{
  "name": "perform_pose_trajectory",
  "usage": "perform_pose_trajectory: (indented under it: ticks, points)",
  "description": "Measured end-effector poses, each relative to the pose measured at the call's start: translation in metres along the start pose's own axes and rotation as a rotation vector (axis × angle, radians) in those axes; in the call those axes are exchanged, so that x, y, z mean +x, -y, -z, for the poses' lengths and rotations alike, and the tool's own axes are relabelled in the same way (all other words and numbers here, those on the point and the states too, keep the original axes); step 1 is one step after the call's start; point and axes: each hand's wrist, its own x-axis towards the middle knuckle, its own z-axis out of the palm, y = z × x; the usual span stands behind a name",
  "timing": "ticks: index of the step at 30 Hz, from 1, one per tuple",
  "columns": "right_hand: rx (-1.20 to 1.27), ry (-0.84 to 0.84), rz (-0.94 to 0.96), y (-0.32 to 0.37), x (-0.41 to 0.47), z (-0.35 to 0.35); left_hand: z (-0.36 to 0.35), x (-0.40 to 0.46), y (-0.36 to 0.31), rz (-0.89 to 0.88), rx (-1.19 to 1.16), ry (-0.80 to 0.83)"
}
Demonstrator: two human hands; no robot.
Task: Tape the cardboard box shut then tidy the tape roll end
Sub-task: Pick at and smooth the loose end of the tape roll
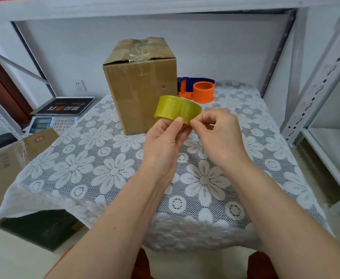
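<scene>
Holding the tape roll up off the worktop and close in front of the cardboard box, the left hand steadies it, seemingly so the right hand can work on the loose end. The left fingers are clamped on the roll's near lower edge, thumb on the outer face and the others hidden under or inside it. The right thumb and forefinger are pressed together at the roll's right edge, touching it just beside the left thumb; whether they pinch the tape end or only feel for it cannot be told. The box stands upright behind, clear tape already across its top seam, which suggests the tidying step is in hand. An orange dispenser sits to the box's right.
</scene>
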Motion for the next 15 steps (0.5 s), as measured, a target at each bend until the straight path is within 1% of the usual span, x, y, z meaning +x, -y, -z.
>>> perform_pose_trajectory:
  ticks: [5, 8, 15]
  points:
    - [0.000, 0.060, 0.022, -0.0048, 0.0025, 0.0010, 0.0001, 0.0000, 0.0000, -0.006, 0.040, 0.016]
    - [0.030, 0.083, 0.009, -0.0065, 0.0024, -0.0009, 0.0001, 0.0005, -0.0002, 0.008, 0.038, -0.003]
    - [0.201, 0.048, -0.031, -0.0006, 0.0010, 0.0032, 0.0045, 0.0038, -0.0057, 0.048, -0.061, -0.070]
